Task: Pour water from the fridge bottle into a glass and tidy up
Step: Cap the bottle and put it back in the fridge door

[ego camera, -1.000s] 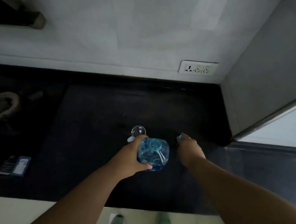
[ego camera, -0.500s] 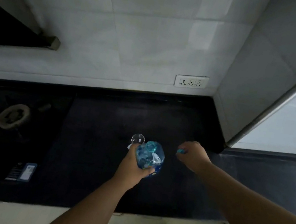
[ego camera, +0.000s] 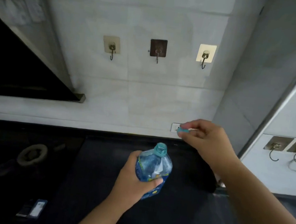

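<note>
Fingers of the left hand (ego camera: 133,181) wrap around the clear blue-tinted plastic water bottle (ego camera: 154,167), holding it upright above the dark stone surface (ego camera: 175,221), its mouth uncapped. The right hand (ego camera: 206,138) is raised near the white tiled wall (ego camera: 145,96), pinching the small turquoise bottle cap (ego camera: 181,130) between thumb and fingertips, well apart from the bottle's neck. Three adhesive wall hooks (ego camera: 158,49) hang above.
</note>
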Demonstrator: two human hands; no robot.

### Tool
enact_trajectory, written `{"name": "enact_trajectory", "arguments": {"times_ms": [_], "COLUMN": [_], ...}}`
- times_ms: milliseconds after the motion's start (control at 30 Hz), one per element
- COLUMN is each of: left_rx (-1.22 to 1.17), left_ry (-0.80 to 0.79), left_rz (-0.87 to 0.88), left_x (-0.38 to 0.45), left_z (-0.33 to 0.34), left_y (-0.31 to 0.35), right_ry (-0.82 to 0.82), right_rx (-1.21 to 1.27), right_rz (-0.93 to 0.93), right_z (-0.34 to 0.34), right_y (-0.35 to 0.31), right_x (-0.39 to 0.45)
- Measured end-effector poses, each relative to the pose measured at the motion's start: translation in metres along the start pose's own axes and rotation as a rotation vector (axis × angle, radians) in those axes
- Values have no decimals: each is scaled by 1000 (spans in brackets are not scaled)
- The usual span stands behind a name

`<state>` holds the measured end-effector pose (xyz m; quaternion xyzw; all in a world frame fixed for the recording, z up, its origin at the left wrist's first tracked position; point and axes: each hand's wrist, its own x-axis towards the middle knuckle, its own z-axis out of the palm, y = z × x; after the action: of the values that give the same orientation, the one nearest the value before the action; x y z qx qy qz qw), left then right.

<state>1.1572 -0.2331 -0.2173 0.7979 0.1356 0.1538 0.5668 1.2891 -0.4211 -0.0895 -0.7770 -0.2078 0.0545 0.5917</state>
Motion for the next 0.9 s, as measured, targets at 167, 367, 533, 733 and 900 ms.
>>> {"name": "enact_trajectory", "arguments": {"times_ms": [167, 367, 533, 733, 900], "left_rx": [-2, 136, 256, 381, 413], "left_ry": [55, 53, 65, 50, -11], "left_rz": [155, 255, 279, 323, 324], "left_x": [8, 3, 2, 6, 5], "left_z": [-40, -85, -109, -130, -146], "left_y": [67, 106, 110, 110, 104], "right_ry": [-101, -90, -57, -169, -286], "right_rx": [304, 250, -193, -574, -685], "right_rz": [-109, -169, -245, -270, -429], "right_z": [20, 37, 39, 43, 44], "right_y": [-79, -116, -133, -149, -154], "right_x": [-14, -30, -33, -31, -36]}}
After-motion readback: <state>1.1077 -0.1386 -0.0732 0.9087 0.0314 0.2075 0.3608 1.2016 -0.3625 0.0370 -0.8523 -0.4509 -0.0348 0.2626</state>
